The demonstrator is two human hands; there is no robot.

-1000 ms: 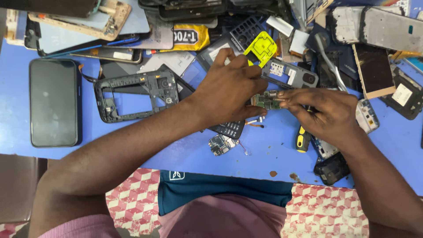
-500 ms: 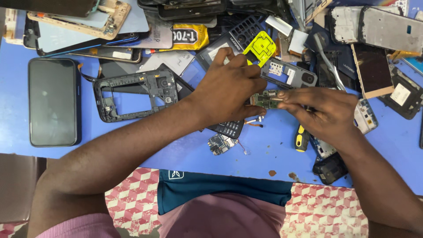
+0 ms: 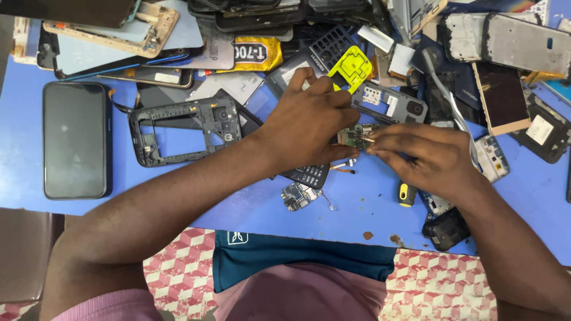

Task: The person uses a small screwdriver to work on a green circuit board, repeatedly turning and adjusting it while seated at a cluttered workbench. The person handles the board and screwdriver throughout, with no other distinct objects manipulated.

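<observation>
Just a bright blue desk (image 3: 380, 196) under flat, even light, scuffed in spots, with a brown seat edge (image 3: 24, 255) poking in bottom left.

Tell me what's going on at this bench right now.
A person holds a small green circuit board between both hands above a blue table. The left hand grips it from the left; the right hand pinches its other end. Below lie a dark keypad and a small loose board. A black phone, an empty phone frame and piled phone parts surround them.
</observation>
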